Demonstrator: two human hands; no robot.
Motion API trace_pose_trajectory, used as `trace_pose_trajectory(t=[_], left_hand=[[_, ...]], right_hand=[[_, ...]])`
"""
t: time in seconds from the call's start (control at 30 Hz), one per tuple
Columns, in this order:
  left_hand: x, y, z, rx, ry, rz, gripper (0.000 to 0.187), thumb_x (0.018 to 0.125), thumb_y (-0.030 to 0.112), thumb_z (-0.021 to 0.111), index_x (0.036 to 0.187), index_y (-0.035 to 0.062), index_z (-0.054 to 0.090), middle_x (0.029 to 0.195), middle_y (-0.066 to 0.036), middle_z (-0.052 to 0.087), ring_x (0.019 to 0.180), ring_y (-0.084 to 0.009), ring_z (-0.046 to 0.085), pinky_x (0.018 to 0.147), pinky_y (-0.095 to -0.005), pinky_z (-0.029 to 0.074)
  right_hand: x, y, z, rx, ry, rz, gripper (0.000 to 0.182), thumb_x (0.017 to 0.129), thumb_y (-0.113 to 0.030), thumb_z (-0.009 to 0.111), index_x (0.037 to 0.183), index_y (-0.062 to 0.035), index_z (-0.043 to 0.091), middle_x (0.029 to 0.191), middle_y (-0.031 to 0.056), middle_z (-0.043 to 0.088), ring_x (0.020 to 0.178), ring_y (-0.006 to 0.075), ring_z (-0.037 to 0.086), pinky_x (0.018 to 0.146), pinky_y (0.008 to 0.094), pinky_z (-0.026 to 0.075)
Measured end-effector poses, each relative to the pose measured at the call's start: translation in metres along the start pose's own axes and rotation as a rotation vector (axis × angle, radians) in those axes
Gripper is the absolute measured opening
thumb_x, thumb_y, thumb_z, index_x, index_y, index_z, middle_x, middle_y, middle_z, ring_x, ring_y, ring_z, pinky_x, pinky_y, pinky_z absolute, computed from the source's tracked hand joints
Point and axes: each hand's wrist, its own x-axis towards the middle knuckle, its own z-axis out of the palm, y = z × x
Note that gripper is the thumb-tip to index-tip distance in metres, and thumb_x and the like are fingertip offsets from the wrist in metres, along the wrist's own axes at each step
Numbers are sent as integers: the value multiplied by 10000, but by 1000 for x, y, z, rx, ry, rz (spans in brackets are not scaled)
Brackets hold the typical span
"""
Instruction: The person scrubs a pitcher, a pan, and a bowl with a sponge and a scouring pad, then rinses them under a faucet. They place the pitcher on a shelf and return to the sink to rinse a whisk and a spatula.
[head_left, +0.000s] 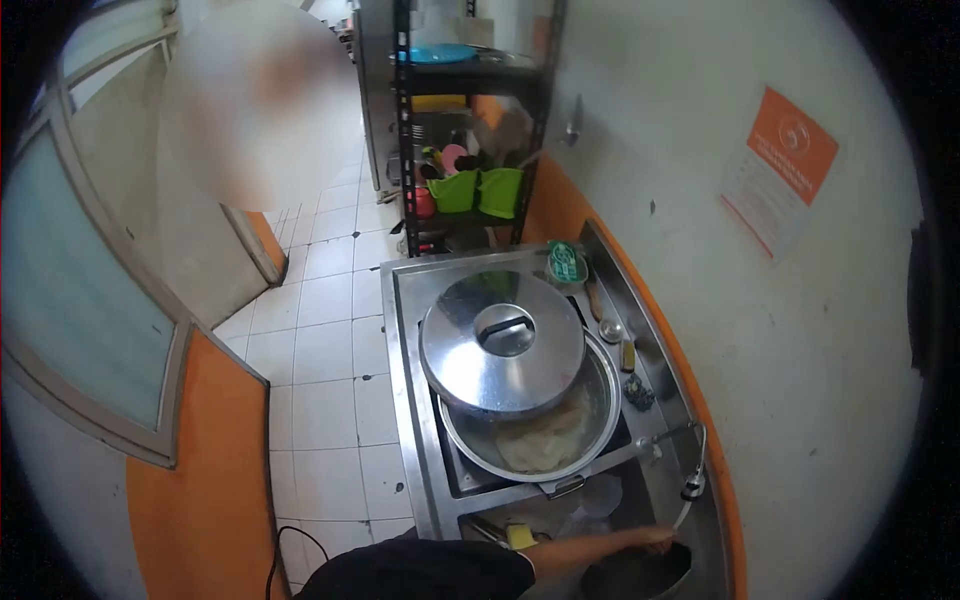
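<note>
My left arm, in a black sleeve, reaches across the sink to the right. At its end, my left hand (655,540) is closed at the rim of a dark pot (640,577), under the tap (693,487). My right hand is out of view. Beyond the arm, a large metal pot (611,420) holds cloudy liquid with something pale in it. Its steel lid (470,375) lies askew over the top, leaving the near part uncovered. A yellow sponge (521,536) sits in the sink beside my forearm.
A scouring pad (638,392) and a green-labelled tub (567,262) stand along the steel counter's wall side. Behind it rises a black shelf rack (405,130) with green bins (453,191). A blurred person (255,110) is at the far left. White floor tiles (325,400) run alongside.
</note>
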Motion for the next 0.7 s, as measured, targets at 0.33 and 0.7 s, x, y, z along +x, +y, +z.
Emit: trace_pose_trajectory(t=[0.33, 0.7], left_hand=[[-99, 76, 62, 882, 178, 77, 345, 800, 280, 505, 999, 7, 577, 862, -148, 626, 794, -241, 596, 680, -387, 469], [-165, 29, -58, 771, 56, -72, 302, 858, 234, 484, 1085, 39, 521, 910, -86, 587, 733, -201, 567, 640, -367, 488]], right_hand=[[-26, 28, -10, -208, 120, -75, 566, 756, -240, 647, 1213, 10, 425, 979, 224, 566, 933, 319, 526, 749, 410, 447], [-153, 75, -47, -103, 384, 54, 521, 735, -69, 603, 1197, 83, 416, 1127, 267, 508, 1055, 382, 487, 904, 406, 374]])
